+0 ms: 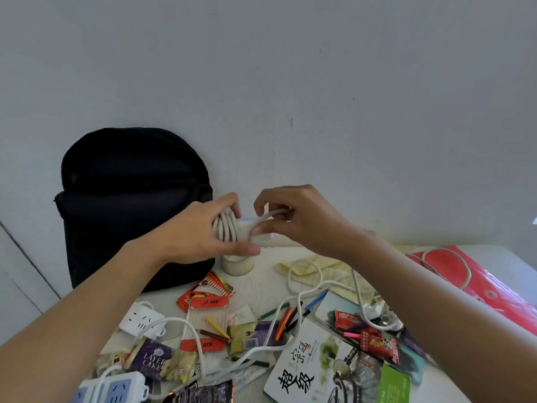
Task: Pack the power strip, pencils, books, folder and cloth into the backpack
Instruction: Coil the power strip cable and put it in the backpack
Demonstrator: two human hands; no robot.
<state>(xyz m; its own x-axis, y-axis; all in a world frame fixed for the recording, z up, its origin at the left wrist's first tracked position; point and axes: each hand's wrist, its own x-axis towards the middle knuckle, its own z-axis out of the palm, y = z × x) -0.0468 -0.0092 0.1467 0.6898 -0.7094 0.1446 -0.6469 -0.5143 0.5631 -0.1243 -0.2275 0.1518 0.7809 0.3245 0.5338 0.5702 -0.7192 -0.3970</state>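
Left hand [197, 231] grips the cord coil [226, 230], right hand [302, 219] pinches its loop; the trailing loose cord [312, 290] may sweep near pencils [283, 322] away.

One backpack [130, 205]; one folder [494, 292]; one cloth [337, 269]

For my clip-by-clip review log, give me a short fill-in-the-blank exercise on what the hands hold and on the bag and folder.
1. The left hand and right hand both hold a cable whose colour is ____.
2. Its coils wrap round the fingers of the ____ hand.
3. The backpack standing against the wall is ____.
4. The folder at the table's right side is ____.

Missing words: white; left; black; red.
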